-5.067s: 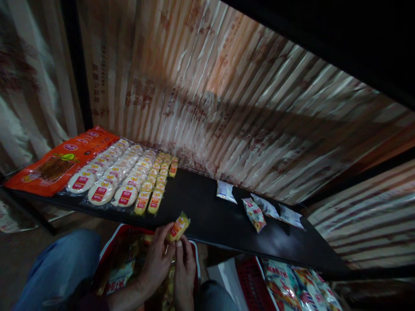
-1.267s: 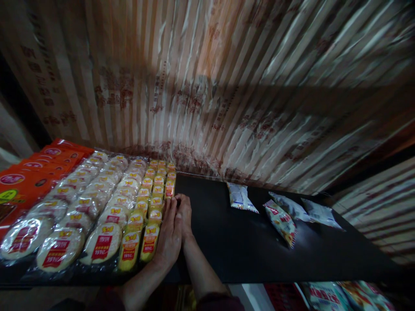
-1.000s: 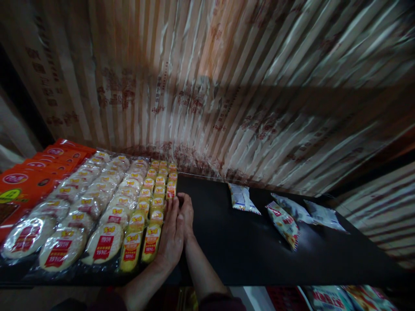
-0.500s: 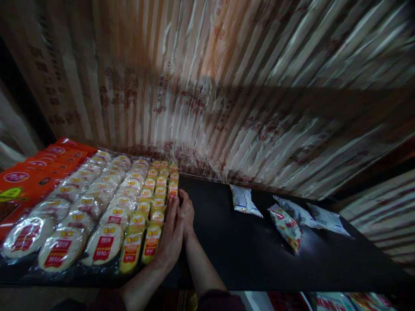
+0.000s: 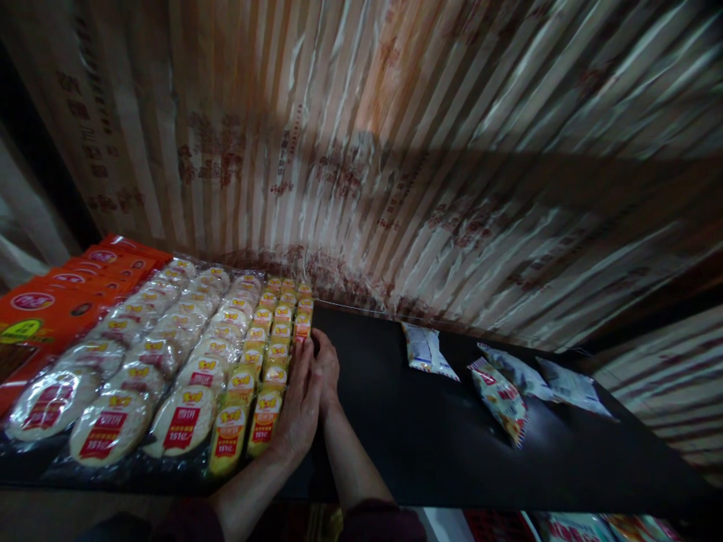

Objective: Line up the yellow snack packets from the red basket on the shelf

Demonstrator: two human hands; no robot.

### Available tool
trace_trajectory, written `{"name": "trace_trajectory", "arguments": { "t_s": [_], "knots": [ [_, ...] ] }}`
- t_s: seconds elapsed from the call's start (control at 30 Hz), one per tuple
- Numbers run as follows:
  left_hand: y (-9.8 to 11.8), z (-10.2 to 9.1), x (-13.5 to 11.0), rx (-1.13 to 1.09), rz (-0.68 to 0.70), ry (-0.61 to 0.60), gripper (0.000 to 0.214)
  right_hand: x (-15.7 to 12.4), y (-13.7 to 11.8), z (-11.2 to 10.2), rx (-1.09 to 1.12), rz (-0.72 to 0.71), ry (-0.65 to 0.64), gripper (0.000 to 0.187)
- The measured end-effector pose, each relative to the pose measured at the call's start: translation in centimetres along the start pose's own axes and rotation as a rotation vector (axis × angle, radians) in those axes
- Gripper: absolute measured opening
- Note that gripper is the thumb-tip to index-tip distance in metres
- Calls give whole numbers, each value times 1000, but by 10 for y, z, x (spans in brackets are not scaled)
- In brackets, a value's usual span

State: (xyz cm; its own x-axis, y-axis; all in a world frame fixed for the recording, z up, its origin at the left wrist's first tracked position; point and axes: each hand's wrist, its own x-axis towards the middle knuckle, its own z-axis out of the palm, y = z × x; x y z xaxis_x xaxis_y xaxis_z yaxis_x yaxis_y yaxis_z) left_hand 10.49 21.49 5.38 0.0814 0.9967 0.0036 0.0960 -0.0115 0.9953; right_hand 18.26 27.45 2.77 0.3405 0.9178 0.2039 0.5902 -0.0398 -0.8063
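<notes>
Since five seconds back, your hands had come up from before the shelf's front edge, where they held one yellow packet, onto its surface. Left hand: fingers straight and together, laid along the right flank of the yellow packets, tips at the near end of the third row. Right hand: against your left, fingers slightly bent. Could not tell whether you gripped anything; the space between was hidden.

Yellow packets lay in three rows on the black shelf, third row shortest. Left of them: three overlapping rows of round white crackers, then orange bags. Well to your right: three pale bags and one printed bag. Behind: striped sheeting. Below the front edge: part of a red crate.
</notes>
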Motion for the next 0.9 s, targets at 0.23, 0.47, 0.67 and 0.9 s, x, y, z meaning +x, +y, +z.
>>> {"name": "trace_trajectory", "arguments": {
  "t_s": [0.23, 0.47, 0.67, 0.9],
  "knots": [
    [-2, 6, 0, -3, 29, 6, 59, 0, 12, -2, 58, 4, -15, 45],
    [-10, 10, -5, -32, 18, -4, 61, -8, 12, -7, 25, -2, -27, 48],
    [-17, 13, -11, -16, 28, 31, 57, -21, 10, -12, 6, -43, -22, 44],
    [-20, 13, -30, 43, 62, 9, 55, -42, 20, -19, 45, -134, 4, 34]
  ]
}}
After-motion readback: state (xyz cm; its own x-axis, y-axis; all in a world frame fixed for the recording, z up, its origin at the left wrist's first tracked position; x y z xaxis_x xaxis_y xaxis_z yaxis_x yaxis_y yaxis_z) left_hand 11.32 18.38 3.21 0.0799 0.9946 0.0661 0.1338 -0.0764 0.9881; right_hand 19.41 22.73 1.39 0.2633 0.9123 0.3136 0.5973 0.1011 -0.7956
